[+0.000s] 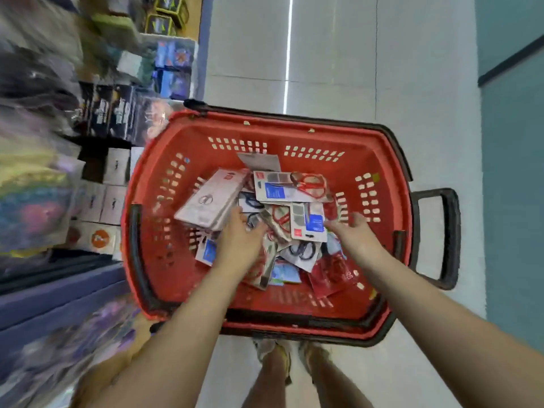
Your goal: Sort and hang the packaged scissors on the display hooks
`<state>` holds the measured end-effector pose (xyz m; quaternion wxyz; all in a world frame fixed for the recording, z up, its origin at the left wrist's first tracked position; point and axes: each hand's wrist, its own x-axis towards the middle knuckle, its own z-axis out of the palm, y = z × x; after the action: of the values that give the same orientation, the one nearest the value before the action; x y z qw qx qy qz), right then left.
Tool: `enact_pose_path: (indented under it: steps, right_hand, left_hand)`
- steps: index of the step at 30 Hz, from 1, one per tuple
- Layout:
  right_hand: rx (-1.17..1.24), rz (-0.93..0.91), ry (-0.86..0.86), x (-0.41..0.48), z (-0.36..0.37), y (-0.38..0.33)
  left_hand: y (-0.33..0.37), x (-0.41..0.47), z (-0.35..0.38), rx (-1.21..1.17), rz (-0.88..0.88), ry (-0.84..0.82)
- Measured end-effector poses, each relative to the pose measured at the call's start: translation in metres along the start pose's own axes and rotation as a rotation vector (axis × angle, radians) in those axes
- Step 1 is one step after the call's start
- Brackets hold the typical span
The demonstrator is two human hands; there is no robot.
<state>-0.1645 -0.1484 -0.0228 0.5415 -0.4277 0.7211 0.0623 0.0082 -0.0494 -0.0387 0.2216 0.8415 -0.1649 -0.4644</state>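
Over a red basket (pixel 294 134) on a shop aisle floor, a person's left hand (pixel 241 234) grips the near edge of a stack of white scissor packs (pixel 210 200), tilted above the heap of loose packs (pixel 297 254). The right hand (pixel 353 231) reaches a blue-labelled pack (pixel 309 222), fingertips at its corner; whether it pinches the card cannot be told through the blur.

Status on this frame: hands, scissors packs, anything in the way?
Left hand grips a stack of packs. Right hand open, at a blue-label pack. All in the basket; hooks not in view. Nothing in the way.
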Motion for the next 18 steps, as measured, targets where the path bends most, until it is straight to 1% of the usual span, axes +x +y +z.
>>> enact_pose_path:
  steps: [5,6,8,10,15,18]
  right_hand:
    - [0.194,0.194,0.009,0.104,0.040,0.019]
    - [0.232,0.191,-0.005,0.118,0.046,0.026]
    - [0.296,0.136,0.028,0.136,0.059,0.032]
    - [0.309,0.102,0.053,0.145,0.068,0.036]
    - [0.301,0.164,-0.078,0.137,0.055,0.032]
    - [0.268,0.135,-0.073,0.118,0.042,0.033]
  left_hand:
    - [-0.001,0.108,0.041,-0.180,-0.094,0.034]
    - [-0.003,0.125,0.047,-0.217,-0.106,0.038]
    - [-0.003,0.147,0.059,-0.324,-0.108,-0.002]
    - [0.000,0.157,0.068,-0.351,-0.109,0.010]
    - [-0.011,0.153,0.056,-0.386,-0.160,0.059]
    - [-0.018,0.118,0.042,-0.353,-0.125,0.172]
